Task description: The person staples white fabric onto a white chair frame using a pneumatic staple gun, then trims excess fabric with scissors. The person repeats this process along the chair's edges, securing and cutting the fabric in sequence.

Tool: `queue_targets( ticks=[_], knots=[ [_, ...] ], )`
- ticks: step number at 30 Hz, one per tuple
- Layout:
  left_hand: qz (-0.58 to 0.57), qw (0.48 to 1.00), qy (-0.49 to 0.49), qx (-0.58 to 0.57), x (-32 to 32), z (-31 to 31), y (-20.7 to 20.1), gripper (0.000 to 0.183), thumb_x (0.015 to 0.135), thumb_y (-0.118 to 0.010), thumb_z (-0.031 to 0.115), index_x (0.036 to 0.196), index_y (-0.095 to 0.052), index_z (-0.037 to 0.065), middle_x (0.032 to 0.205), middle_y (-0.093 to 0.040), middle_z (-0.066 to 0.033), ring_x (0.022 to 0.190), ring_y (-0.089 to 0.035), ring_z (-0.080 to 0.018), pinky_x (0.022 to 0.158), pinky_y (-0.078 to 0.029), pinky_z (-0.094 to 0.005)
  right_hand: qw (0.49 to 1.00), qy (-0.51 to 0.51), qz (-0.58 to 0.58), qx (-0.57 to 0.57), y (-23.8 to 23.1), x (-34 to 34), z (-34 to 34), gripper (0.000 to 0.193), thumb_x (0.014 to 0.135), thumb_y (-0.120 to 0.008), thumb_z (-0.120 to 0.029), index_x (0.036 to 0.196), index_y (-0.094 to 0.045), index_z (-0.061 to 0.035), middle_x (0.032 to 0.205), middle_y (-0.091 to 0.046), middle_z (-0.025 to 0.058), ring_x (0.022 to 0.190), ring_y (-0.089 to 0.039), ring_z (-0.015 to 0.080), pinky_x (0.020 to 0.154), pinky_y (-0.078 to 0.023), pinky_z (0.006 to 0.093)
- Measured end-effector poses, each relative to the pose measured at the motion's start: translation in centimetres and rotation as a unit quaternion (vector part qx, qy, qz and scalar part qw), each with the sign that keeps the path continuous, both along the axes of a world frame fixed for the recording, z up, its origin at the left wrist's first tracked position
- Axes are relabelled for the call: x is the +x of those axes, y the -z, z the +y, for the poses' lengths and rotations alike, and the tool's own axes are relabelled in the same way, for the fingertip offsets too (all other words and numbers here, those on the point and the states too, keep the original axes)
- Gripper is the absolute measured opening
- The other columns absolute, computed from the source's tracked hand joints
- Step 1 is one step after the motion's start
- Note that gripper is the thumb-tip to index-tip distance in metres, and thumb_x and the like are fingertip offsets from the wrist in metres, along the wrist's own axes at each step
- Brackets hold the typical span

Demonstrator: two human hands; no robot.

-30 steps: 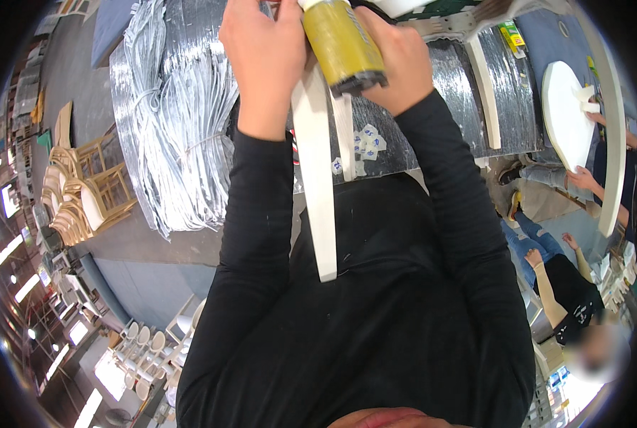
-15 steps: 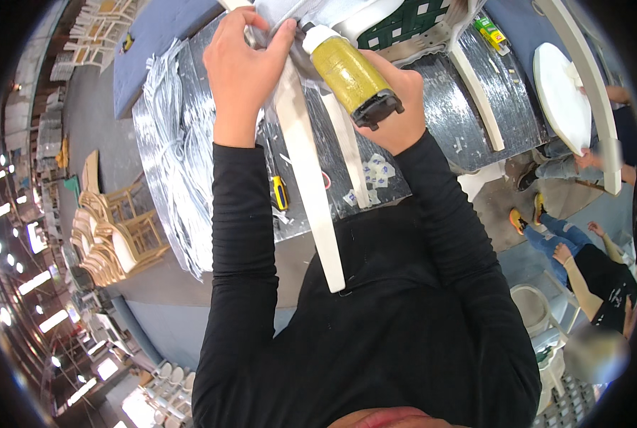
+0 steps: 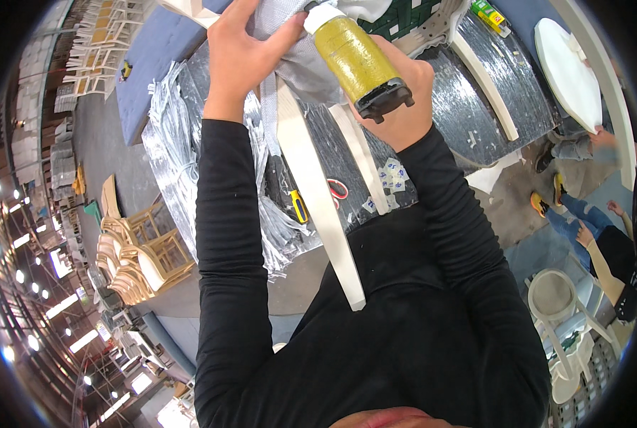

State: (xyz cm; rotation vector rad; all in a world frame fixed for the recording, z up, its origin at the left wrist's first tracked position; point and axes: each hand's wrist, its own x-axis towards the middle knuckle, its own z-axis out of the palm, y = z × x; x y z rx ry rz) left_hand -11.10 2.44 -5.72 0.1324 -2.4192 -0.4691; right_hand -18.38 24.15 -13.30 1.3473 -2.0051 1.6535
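- Well, in the head view, one green-and-yellow box (image 3: 491,18) lies on the desk (image 3: 450,139), beyond and right of the right hand; its contents are hidden.
- Several small packets (image 3: 393,177) lie just nearer than the right hand, overlapping too much to count.
- Three pale legs show: a long leg (image 3: 318,192) between the forearms, a second leg (image 3: 365,160) beside it, a third leg (image 3: 486,85) right of the right hand.
- One yellow-handled tool (image 3: 299,207) and one pair of red-handled scissors (image 3: 338,189) lie nearer than the hands.
- Right hand (image 3: 412,103): closed around the olive power tool (image 3: 354,60), its grip hidden.
- Left hand (image 3: 243,60): half open, thumb on grey fabric (image 3: 307,75); whether it pinches, I cannot tell.
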Motion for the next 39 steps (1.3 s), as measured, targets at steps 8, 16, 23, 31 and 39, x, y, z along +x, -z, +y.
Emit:
queue_targets(
  ticks=[8, 16, 23, 31, 39],
  knots=[
    [0.004, 1.0, -0.001, 0.024, 0.5, -0.4, 0.5, 0.071, 0.081, -0.078, 0.015, 0.149, -0.062, 0.002, 0.143, -0.068, -0.0259, 0.137, -0.064, -0.0328, 0.116, -0.047, -0.0404, 0.999, -0.02, 0.026, 0.013, -0.4, -0.2, -0.2, 0.061, 0.074, -0.091, -0.02, 0.127, -0.068, 0.0005, 0.097, -0.08, 0.0146, 0.083, -0.08, 0.0316, 0.072, -0.062, 0.033],
    [0.017, 0.999, 0.015, 0.043, 0.4, -0.7, 1.0, 0.075, 0.078, -0.072, 0.01, 0.152, -0.06, 0.004, 0.145, -0.067, -0.0237, 0.139, -0.063, -0.0314, 0.117, -0.045, -0.0397, 0.999, -0.024, 0.016, 0.014, -0.4, 0.0, -0.3, 0.061, 0.075, -0.09, -0.021, 0.128, -0.068, -0.0002, 0.098, -0.08, 0.0153, 0.083, -0.08, 0.0312, 0.072, -0.062, 0.0327],
    [-0.002, 0.996, 0.006, 0.089, 0.7, -0.2, 0.7, 0.075, 0.079, -0.075, 0.013, 0.152, -0.06, 0.003, 0.146, -0.067, -0.0225, 0.139, -0.063, -0.0316, 0.118, -0.044, -0.0399, 0.999, -0.038, 0.017, 0.017, -0.2, -0.3, -0.5, 0.06, 0.076, -0.09, -0.021, 0.128, -0.068, -0.001, 0.097, -0.079, 0.016, 0.083, -0.08, 0.0316, 0.073, -0.062, 0.0333],
    [-0.003, 0.996, 0.058, 0.065, 1.0, -2.0, 1.4, 0.083, 0.077, -0.075, 0.015, 0.156, -0.055, 0.003, 0.153, -0.061, -0.0217, 0.146, -0.056, -0.0311, 0.123, -0.038, -0.0403, 0.999, -0.041, 0.015, 0.027, -0.4, 0.3, -0.4, 0.062, 0.075, -0.09, -0.02, 0.129, -0.067, 0.0019, 0.098, -0.079, 0.0167, 0.083, -0.08, 0.0331, 0.071, -0.061, 0.0343],
    [-0.015, 0.988, 0.093, 0.119, 1.3, -2.5, 1.5, 0.085, 0.076, -0.072, 0.014, 0.157, -0.052, 0.0, 0.157, -0.058, -0.02, 0.15, -0.051, -0.029, 0.126, -0.034, -0.0388, 0.998, -0.05, 0.021, 0.033, -0.4, 0.8, -0.6, 0.061, 0.075, -0.089, -0.019, 0.127, -0.067, 0.004, 0.097, -0.079, 0.0179, 0.081, -0.079, 0.0341, 0.07, -0.06, 0.035]
  ],
)
